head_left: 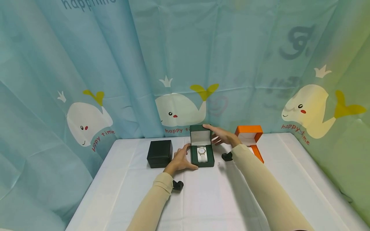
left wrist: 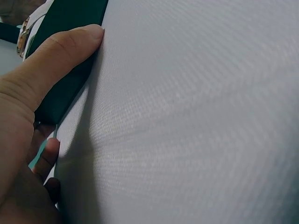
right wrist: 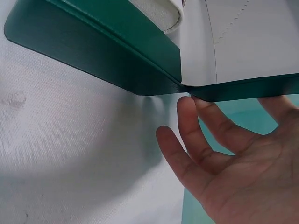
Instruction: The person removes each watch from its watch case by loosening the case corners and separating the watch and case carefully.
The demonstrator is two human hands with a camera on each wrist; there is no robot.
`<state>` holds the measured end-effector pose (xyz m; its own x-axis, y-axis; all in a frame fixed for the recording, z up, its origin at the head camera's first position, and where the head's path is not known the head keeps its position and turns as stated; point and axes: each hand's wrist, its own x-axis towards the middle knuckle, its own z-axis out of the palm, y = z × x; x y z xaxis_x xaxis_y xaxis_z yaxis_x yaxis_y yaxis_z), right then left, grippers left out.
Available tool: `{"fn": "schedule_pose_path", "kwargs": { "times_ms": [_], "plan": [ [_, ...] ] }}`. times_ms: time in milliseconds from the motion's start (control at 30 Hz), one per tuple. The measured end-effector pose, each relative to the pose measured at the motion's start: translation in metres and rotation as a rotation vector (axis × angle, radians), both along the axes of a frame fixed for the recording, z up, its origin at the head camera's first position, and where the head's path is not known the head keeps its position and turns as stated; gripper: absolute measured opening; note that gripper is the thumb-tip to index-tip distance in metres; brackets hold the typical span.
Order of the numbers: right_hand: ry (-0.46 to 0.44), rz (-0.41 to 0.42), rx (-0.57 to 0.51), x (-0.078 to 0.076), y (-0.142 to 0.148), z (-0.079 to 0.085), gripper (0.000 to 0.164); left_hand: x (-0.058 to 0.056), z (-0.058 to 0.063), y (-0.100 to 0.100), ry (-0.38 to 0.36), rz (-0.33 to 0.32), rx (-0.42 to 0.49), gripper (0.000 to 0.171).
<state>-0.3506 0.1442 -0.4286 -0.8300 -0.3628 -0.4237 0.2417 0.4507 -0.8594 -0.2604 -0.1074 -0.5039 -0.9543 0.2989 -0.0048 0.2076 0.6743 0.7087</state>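
Note:
A dark green watch box stands on the table with its lid raised. Inside, a wristwatch with a pale strap sits round a cushion. My left hand grips the box's left front corner; its thumb lies along the front wall and the other fingers bend round the side. At the raised lid is my right hand, one finger over its top edge in the head view. In the right wrist view, loosely spread fingers reach up to the lid's underside edge near the hinge.
A closed black box stands to the left of the green one. Over on the right, an orange box has its lid up, partly hidden behind the right forearm. Behind the white table hangs a curtain with whale prints.

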Motion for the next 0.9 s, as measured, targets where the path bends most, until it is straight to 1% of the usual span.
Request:
{"fn": "schedule_pose_path", "kwargs": {
  "times_ms": [67,300,467,633,767,900],
  "plan": [
    [0.002,0.003,0.001,0.000,0.001,0.000,0.106,0.000,0.000,0.000,0.004,-0.006,0.000,0.118],
    [0.020,0.017,0.024,0.003,0.000,0.004,0.108,0.000,0.002,0.000,-0.015,0.006,0.007,0.119],
    [0.063,0.037,0.041,0.007,-0.001,0.003,0.109,0.001,0.001,0.000,-0.025,0.008,0.001,0.119],
    [0.122,0.038,0.033,0.012,0.002,0.002,0.108,0.002,0.000,0.000,-0.017,0.011,0.004,0.119],
    [0.163,0.039,0.011,0.016,0.007,0.000,0.102,0.001,0.001,0.000,-0.018,0.018,-0.003,0.119],
    [0.183,0.039,-0.018,0.021,0.013,0.000,0.094,0.001,0.002,0.000,-0.024,0.024,-0.009,0.119]
  ]
}}
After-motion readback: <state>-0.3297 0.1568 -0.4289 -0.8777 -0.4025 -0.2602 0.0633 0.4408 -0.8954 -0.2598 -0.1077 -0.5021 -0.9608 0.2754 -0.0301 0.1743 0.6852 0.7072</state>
